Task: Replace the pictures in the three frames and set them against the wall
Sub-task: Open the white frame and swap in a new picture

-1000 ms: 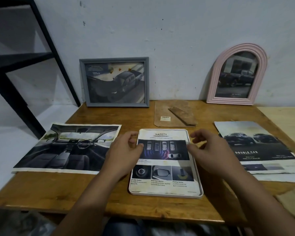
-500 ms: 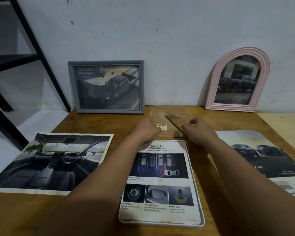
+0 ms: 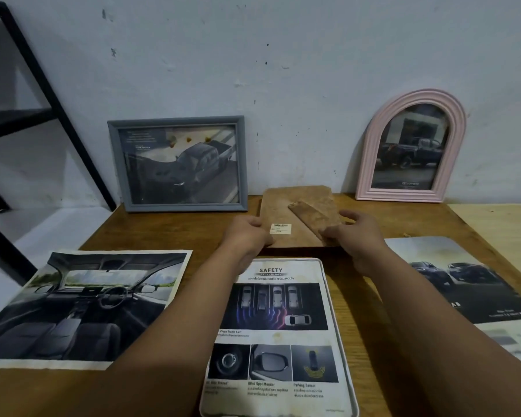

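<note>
Both hands are reaching across the counter (image 3: 175, 233) to the brown backing board (image 3: 286, 206), which is lying toward the counter's far edge between the two frames already propped on the wall. The left hand (image 3: 247, 236) is gripping the board's left edge, fingers curling under it, just beside a small barcode label (image 3: 280, 228). The right hand (image 3: 358, 233) is gripping the right side, where the folding stand flap (image 3: 310, 215) is lying diagonally across the board. The board's near edge appears to be lifting slightly off the wood, which suggests it is being picked up from both sides so that it stays level.

Nearer the front edge, between the forearms, the white frame (image 3: 324, 266) is lying face down with the safety-technology sheet (image 3: 277, 326) sitting inside its rim, printed side up toward the camera. Judging by this layout, the board is wanted next to close that frame over the sheet.

The grey frame (image 3: 178, 164) is leaning against the wall at the back left of the counter, and the pink arched frame (image 3: 412, 145) is leaning at the back right, each showing a pickup truck picture; these two look finished. A car-interior print (image 3: 82, 305) is lying flat at the left edge, and a print of dark trucks (image 3: 463, 284) is lying at the right edge, probably set aside. A black rack (image 3: 42, 85) is standing off the left side.
</note>
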